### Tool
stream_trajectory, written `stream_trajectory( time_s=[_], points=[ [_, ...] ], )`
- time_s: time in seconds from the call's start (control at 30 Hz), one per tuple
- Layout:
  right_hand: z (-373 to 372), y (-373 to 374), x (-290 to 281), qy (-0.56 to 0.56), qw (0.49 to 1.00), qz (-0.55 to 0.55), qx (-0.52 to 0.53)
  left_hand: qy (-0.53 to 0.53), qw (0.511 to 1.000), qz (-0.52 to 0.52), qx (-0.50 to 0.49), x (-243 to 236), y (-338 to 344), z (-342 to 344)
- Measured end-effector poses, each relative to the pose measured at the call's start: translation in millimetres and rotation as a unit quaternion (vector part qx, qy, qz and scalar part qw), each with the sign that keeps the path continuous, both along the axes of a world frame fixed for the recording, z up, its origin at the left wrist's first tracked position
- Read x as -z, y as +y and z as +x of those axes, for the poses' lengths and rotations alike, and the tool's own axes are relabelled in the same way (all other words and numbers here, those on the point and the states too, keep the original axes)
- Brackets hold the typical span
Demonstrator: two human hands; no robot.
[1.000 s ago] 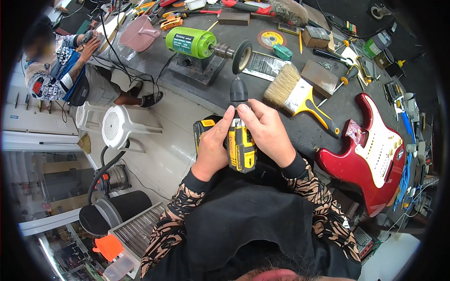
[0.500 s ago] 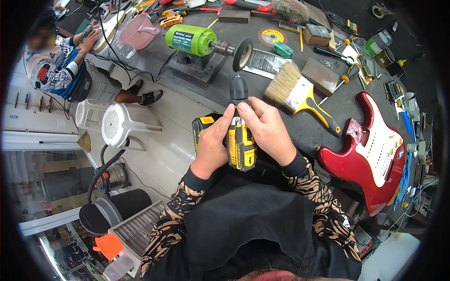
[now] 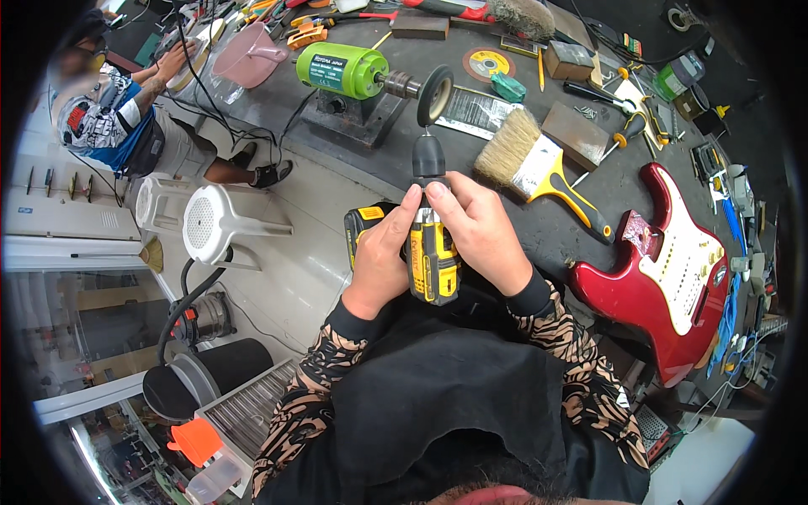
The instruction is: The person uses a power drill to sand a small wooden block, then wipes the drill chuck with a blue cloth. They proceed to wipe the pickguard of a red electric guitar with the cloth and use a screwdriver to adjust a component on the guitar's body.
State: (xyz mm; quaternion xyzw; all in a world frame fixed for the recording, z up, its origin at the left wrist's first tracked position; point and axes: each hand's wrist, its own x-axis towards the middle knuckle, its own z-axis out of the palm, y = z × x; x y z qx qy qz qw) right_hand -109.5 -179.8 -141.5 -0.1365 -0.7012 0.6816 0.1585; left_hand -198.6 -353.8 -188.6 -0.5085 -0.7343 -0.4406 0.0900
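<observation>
A yellow and black cordless drill [image 3: 435, 265] is held between both my hands in front of my chest, its chuck [image 3: 428, 156] pointing away from me. My left hand [image 3: 379, 257] wraps its left side, beside the battery [image 3: 364, 227]. My right hand [image 3: 484, 236] grips the right side, and both thumbs lie on top behind the chuck. A thin bit at the chuck's tip reaches up toward the black-edged wheel [image 3: 434, 96] on the green bench grinder [image 3: 345, 71]; whether they touch I cannot tell.
A wide yellow-handled brush [image 3: 539, 164] and a red guitar body [image 3: 665, 278] lie to the right on the dark workbench [image 3: 505, 231]. White stools [image 3: 215, 225] stand on the left floor. Another person [image 3: 109, 118] works at the far left by a pink bucket [image 3: 248, 55].
My hands and the drill stay nearly in place. At the far left, the other person's arms and upper body have shifted slightly.
</observation>
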Motion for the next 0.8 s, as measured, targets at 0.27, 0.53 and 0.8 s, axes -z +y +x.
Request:
stream_trajectory(
  time_s=[0.27, 0.53, 0.8],
  points=[
    [-0.9, 0.8, 3.4, 0.007, 1.0, -0.001, -0.001, 0.006, 1.0, -0.004, -0.002, -3.2, 1.4, 0.8],
    [-1.2, 0.8, 5.3, 0.008, 1.0, 0.003, 0.0, 0.016, 1.0, 0.006, 0.0, -1.8, 2.5, -0.4],
    [-1.2, -0.1, 2.0, 0.009, 1.0, 0.007, 0.002, 0.011, 1.0, 0.008, -0.001, 0.6, 1.9, 0.5]
  ],
)
